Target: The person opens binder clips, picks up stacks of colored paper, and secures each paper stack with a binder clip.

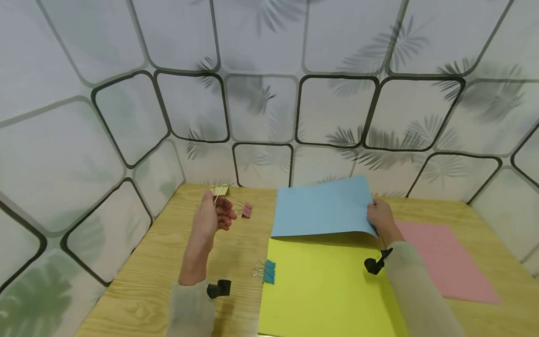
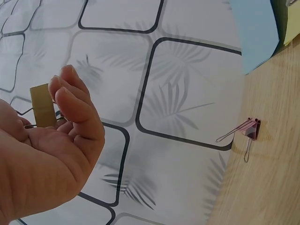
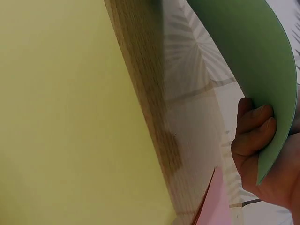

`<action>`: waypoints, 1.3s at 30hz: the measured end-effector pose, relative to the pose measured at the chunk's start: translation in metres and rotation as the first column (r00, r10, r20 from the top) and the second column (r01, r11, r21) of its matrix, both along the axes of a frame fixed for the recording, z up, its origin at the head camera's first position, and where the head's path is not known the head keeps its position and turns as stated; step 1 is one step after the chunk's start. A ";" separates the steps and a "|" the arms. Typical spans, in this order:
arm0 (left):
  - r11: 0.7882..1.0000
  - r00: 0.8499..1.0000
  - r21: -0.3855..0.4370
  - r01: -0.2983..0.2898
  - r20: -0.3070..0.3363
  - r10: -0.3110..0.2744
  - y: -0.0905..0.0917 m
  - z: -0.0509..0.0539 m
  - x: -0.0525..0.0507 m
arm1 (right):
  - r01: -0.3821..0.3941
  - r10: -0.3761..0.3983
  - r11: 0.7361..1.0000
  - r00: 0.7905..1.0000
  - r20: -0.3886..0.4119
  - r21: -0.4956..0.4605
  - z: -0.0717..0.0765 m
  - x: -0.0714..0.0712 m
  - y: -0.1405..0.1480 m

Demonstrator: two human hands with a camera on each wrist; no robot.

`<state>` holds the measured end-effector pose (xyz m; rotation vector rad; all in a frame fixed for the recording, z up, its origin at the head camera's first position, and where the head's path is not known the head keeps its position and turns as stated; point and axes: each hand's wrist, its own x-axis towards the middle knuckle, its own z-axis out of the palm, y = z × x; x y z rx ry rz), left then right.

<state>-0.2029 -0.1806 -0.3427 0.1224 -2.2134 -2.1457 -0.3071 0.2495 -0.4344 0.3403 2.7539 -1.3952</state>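
At the far left, my left hand point(image 1: 208, 220) pinches a gold-yellow binder clip point(image 2: 43, 105) by its wire handles, raised off the table. Just right of that hand a pink binder clip point(image 1: 247, 210) lies on the wood. My right hand point(image 1: 382, 217) grips the right edge of a light blue sheet point(image 1: 322, 206), fingers on one face and thumb side on the other. That sheet is lifted and bowed, its underside looking green in the right wrist view. Beneath its near edge lies a yellow sheet point(image 1: 328, 290), with a teal binder clip point(image 1: 269, 272) at its left edge.
A pink sheet point(image 1: 450, 262) lies on the wooden table point(image 1: 143, 276) to the right, partly behind my right forearm. Patterned cloth point(image 1: 265, 112) with leaf prints rises along the table's back and sides.
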 end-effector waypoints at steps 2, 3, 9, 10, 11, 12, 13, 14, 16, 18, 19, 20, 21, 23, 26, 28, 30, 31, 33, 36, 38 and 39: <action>0.999 1.000 -0.033 -0.018 -0.009 0.017 0.000 -0.001 0.000 | 0.007 -0.007 1.000 1.000 -0.011 -0.009 0.001 0.000 0.000; 0.999 1.000 -0.049 -0.024 -0.014 0.024 0.000 -0.001 0.000 | 0.012 -0.012 1.000 1.000 -0.027 0.001 0.001 0.001 -0.001; 0.997 0.998 -0.073 -0.034 -0.051 0.030 0.001 -0.004 0.000 | 0.026 -0.027 0.999 0.999 -0.046 -0.026 -0.001 0.010 -0.001; 0.997 0.998 -0.069 -0.036 -0.055 0.032 0.001 -0.004 0.000 | 0.024 -0.026 0.999 0.999 -0.040 -0.042 -0.002 0.011 -0.001; 0.997 0.998 -0.064 -0.039 -0.057 0.036 0.001 -0.005 0.000 | 0.029 -0.031 0.998 0.999 -0.041 -0.054 -0.004 0.012 -0.001; 0.997 0.997 -0.065 -0.045 -0.060 0.041 0.001 -0.005 0.000 | 0.035 -0.037 0.997 0.998 -0.044 -0.063 -0.006 0.012 0.000; 0.997 0.997 -0.064 -0.052 -0.063 0.048 0.001 -0.005 0.000 | 0.040 -0.044 0.997 0.998 -0.048 -0.073 -0.007 0.012 -0.001; 0.996 0.996 -0.065 -0.062 -0.065 0.057 0.001 -0.005 0.000 | 0.041 -0.045 0.996 0.998 -0.054 -0.075 -0.008 0.013 -0.001; 0.995 0.995 -0.065 -0.078 -0.066 0.074 0.001 -0.006 -0.001 | 0.046 -0.052 0.995 0.997 -0.060 -0.093 -0.010 0.012 -0.001; 0.994 0.994 -0.066 -0.088 -0.067 0.084 0.000 -0.006 -0.001 | 0.055 -0.062 0.992 0.996 -0.057 -0.118 -0.010 0.013 -0.001; 0.994 0.994 -0.064 -0.092 -0.069 0.087 0.000 -0.007 -0.001 | 0.056 -0.063 0.990 0.997 -0.049 -0.127 -0.009 0.014 -0.002; 0.993 0.993 -0.065 -0.095 -0.070 0.090 0.000 -0.007 -0.001 | 0.055 -0.061 0.989 0.997 -0.039 -0.136 -0.008 0.015 -0.002; 0.993 0.993 -0.065 -0.097 -0.072 0.092 0.000 -0.007 -0.001 | 0.053 -0.058 0.988 0.998 -0.029 -0.147 -0.007 0.015 -0.002; 0.993 0.993 -0.071 -0.099 -0.078 0.093 0.000 -0.007 -0.001 | 0.048 -0.051 0.985 0.999 -0.012 -0.163 -0.004 0.017 -0.002; 0.991 0.992 -0.082 -0.105 -0.084 0.098 0.000 -0.007 -0.001 | 0.047 -0.047 0.982 0.999 0.002 -0.185 -0.001 0.018 -0.002; 0.990 0.992 -0.090 -0.109 -0.080 0.102 0.000 -0.007 0.000 | 0.055 -0.056 0.979 0.998 0.002 -0.196 0.000 0.020 -0.002; 0.989 0.992 -0.098 -0.113 -0.075 0.106 0.001 -0.007 0.000 | 0.060 -0.061 0.976 0.998 0.001 -0.207 -0.001 0.022 -0.002; 0.988 0.991 -0.102 -0.116 -0.072 0.109 0.001 -0.007 0.000 | 0.062 -0.064 0.976 0.998 0.000 -0.207 -0.001 0.023 -0.001; 0.987 0.991 -0.107 -0.120 -0.073 0.112 0.002 -0.007 0.000 | 0.072 -0.075 0.975 0.997 -0.004 -0.210 -0.001 0.026 -0.002; 0.985 0.990 -0.119 -0.124 -0.078 0.115 0.003 -0.007 0.000 | 0.078 -0.082 0.972 0.997 -0.008 -0.220 0.000 0.031 -0.001; 0.984 0.990 -0.125 -0.126 -0.080 0.116 0.004 -0.007 0.001 | 0.083 -0.086 0.971 0.996 -0.005 -0.225 0.001 0.035 -0.001; 0.983 0.990 -0.130 -0.126 -0.079 0.116 0.004 -0.007 0.001 | 0.086 -0.089 0.971 0.996 -0.004 -0.224 0.001 0.037 -0.001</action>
